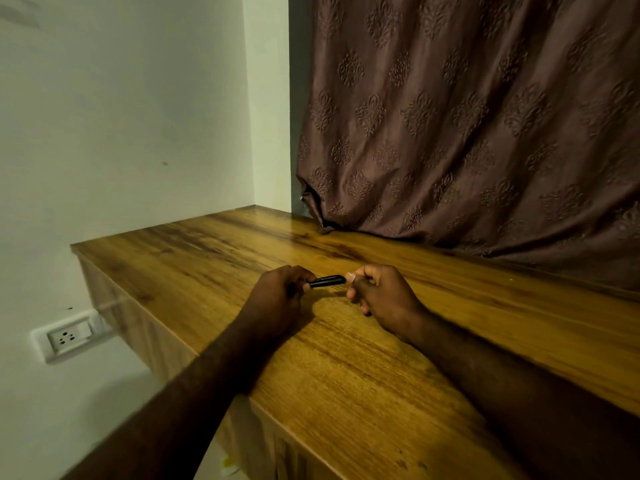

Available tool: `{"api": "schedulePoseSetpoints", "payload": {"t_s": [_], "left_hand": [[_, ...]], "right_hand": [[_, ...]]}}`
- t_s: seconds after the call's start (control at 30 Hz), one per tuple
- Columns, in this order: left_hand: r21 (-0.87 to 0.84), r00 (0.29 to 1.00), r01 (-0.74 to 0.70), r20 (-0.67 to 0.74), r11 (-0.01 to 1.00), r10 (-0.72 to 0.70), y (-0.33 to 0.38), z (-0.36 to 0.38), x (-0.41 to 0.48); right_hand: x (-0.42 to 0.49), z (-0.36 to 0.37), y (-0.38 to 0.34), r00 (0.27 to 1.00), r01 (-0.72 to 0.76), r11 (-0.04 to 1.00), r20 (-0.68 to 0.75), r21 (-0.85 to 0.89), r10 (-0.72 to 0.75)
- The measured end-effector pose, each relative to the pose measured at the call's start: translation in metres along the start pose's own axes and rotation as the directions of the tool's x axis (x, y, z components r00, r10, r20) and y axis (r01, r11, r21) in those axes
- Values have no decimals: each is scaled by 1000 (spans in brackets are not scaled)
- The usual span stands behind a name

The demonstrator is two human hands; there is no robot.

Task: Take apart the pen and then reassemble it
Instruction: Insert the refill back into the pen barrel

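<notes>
A short black pen [327, 281] lies level just above the wooden table [346, 368], held between both hands. My left hand [277, 299] grips its left end with curled fingers, which hide that end. My right hand [382, 299] pinches the pen's right end between thumb and fingertips. Only the dark middle length of the pen shows between the hands. Both forearms rest on the table top.
A brown patterned curtain [467, 126] hangs behind the table and bunches on its far edge. A white wall [121, 116] stands to the left, with a wall socket [67, 337] below the table's left edge.
</notes>
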State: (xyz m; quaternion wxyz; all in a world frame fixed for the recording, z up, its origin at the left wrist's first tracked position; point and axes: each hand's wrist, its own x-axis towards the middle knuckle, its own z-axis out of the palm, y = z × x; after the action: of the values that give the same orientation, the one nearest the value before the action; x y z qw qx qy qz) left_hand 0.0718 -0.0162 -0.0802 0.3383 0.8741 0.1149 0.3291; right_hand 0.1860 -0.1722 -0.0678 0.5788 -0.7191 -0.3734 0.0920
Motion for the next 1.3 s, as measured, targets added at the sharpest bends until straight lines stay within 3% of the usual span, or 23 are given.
{"api": "schedulePoseSetpoints", "payload": {"t_s": [0.23,0.7,0.97,1.1,1.17,1.23,1.3], "left_hand": [[-41,998,56,-11,998,-57,5,0,-2],[-132,994,105,44,986,-100,6,-2,-3],[-126,998,63,28,990,-60,10,0,-6],[-158,995,93,-6,983,-96,10,-2,-4],[-191,983,134,-96,972,-154,8,-4,-1],[-226,957,166,-199,960,-212,5,-7,1],[-272,933,194,-247,943,-263,4,-10,2]], "right_hand": [[1,-4,-2,1000,-12,992,-20,129,15],[0,0,-3,999,-9,1000,53,-5,9],[-2,4,-3,997,37,992,68,-122,-29],[2,2,-3,998,-38,999,42,27,37],[6,1,-3,997,-71,996,15,61,70],[12,5,0,1000,-20,992,-1,-124,20],[22,13,6,998,48,920,-20,-390,-60]]}}
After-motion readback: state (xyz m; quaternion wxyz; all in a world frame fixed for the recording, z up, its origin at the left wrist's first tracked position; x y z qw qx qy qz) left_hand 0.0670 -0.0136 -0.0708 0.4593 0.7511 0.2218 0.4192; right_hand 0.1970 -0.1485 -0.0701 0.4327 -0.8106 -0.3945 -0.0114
